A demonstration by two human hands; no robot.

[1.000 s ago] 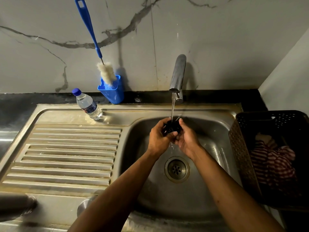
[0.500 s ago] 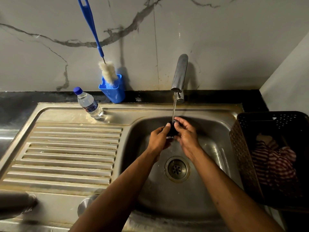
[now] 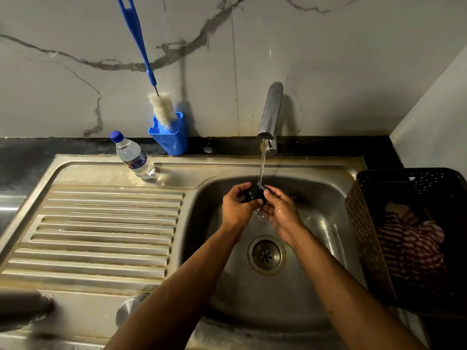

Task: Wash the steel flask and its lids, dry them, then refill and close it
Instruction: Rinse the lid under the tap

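Black lid [image 3: 254, 194] sits under the tap [image 3: 270, 114] stream, above the sink [image 3: 316, 223] drain. I see the left hand [image 3: 236, 208] gripping its left side, the right hand [image 3: 280, 213] pinching its right. Flask [image 3: 22, 308] lies well left of the basin; steel cap [image 3: 129, 308] nearer.

Veined marble wall [image 3: 328, 72], black ledge [image 3: 328, 145], dim light.

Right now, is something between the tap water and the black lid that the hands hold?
Nothing visible. The stream from the tap falls straight onto the black lid, which the left hand and right hand hold over the sink.
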